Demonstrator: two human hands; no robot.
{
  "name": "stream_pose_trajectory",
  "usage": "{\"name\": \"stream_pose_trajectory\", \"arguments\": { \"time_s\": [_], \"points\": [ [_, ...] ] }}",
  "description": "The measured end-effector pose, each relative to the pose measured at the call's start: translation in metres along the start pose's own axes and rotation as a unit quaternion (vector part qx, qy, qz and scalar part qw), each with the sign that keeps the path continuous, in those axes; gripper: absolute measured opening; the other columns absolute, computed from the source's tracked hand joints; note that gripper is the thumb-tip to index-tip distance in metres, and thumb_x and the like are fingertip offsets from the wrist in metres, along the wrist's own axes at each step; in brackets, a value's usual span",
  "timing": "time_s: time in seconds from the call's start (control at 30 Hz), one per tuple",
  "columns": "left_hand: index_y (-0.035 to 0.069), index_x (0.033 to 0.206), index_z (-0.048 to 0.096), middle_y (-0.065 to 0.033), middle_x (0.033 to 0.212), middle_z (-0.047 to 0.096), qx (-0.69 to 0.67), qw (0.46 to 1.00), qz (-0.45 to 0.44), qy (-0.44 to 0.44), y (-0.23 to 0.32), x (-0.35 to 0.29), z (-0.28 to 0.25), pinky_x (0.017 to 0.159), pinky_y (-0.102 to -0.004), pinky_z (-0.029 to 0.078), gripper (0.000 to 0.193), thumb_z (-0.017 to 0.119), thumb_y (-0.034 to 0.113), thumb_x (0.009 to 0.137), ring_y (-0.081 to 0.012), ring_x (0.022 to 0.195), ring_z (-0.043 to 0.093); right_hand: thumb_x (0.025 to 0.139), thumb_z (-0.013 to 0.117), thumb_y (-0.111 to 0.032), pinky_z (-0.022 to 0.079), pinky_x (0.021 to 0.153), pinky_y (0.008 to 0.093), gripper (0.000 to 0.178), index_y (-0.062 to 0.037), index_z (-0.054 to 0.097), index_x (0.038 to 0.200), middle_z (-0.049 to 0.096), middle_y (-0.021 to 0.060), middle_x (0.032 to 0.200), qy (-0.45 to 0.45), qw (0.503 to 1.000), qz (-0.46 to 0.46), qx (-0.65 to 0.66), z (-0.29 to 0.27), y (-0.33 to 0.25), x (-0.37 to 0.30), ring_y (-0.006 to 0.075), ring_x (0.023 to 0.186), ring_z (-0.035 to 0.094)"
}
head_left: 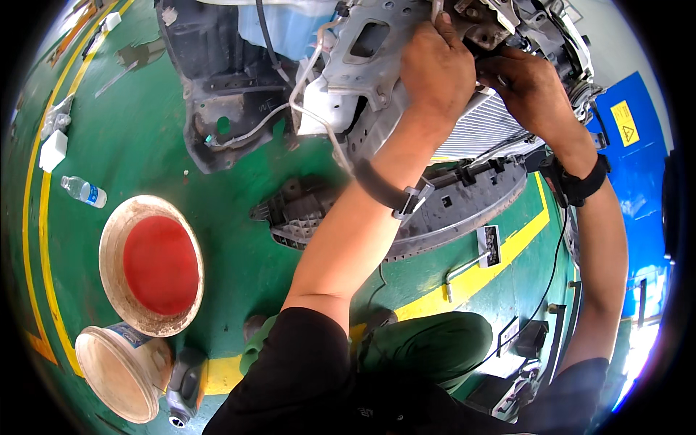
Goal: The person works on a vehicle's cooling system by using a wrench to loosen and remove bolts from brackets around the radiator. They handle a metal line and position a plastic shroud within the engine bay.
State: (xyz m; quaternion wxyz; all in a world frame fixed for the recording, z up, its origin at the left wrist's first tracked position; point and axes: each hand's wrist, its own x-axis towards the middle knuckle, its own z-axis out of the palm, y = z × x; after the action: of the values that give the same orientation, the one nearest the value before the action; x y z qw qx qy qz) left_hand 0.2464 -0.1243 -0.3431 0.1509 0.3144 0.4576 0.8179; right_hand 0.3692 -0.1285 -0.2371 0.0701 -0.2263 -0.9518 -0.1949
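Up at the vehicle's opened front end, my left hand (441, 76) is closed beside a grey metal bracket panel (346, 61). A slim metal rod (437, 9) sticks out above its thumb; whether it is a tool or a pipe I cannot tell. To its right, my right hand (523, 90) has its fingers curled together at the upper edge of the finned radiator (482, 130). What those fingers pinch is hidden. A thin bent metal pipe (295, 98) runs down left of my left forearm. Both wrists carry dark straps.
A dark plastic undertray (457, 210) lies beneath the radiator. On the green floor are a socket wrench bar (464, 272), a bucket of red liquid (109, 254), a tipped tub (116, 373), a grey jug (187, 384) and a water bottle (83, 191). A blue panel (634, 188) stands right.
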Motion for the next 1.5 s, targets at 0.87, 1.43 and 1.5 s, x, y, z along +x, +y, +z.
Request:
{"name": "stream_pose_trajectory", "arguments": {
  "time_s": [0.87, 1.43, 1.5],
  "points": [
    [-0.009, 0.087, 0.063, -0.0306, 0.078, 0.065, 0.014, 0.996, -0.014, -0.081, 0.000, 0.009, -0.010, 0.069, -0.0510, 0.047, 0.045, 0.043, 0.028, 0.102, -0.0508, 0.077, 0.062, 0.077, 0.064, -0.009, 0.055, 0.074, 0.0414, 0.017, -0.0125, 0.072, 0.092, 0.068, 0.0075, 0.093, -0.019, 0.994, 0.070, -0.084, 0.003, -0.006, 0.003, 0.0328, 0.087, 0.068],
    [-0.006, 0.101, 0.056, -0.0248, 0.086, 0.066, 0.186, 0.970, 0.044, -0.148, 0.016, -0.001, -0.027, 0.077, -0.0489, 0.049, 0.034, 0.060, 0.027, 0.094, -0.0441, 0.083, 0.065, 0.094, 0.065, -0.023, 0.048, 0.056, 0.0383, 0.019, -0.0072, 0.069, 0.104, 0.061, 0.0048, 0.068, 0.337, 0.809, 0.407, 0.259, 0.067, -0.082, -0.038, 0.0197, 0.061, 0.061],
    [-0.005, 0.105, 0.054, -0.0231, 0.091, 0.064, 0.238, 0.961, 0.094, -0.101, 0.012, -0.001, -0.025, 0.079, -0.0476, 0.049, 0.040, 0.066, 0.030, 0.091, -0.0436, 0.087, 0.064, 0.098, 0.062, -0.029, 0.043, 0.050, 0.0306, 0.031, 0.0010, 0.066, 0.105, 0.056, -0.0010, 0.066, 0.265, 0.636, 0.486, 0.538, 0.083, -0.091, -0.026, 0.0081, 0.058, 0.051]
  ]
}}
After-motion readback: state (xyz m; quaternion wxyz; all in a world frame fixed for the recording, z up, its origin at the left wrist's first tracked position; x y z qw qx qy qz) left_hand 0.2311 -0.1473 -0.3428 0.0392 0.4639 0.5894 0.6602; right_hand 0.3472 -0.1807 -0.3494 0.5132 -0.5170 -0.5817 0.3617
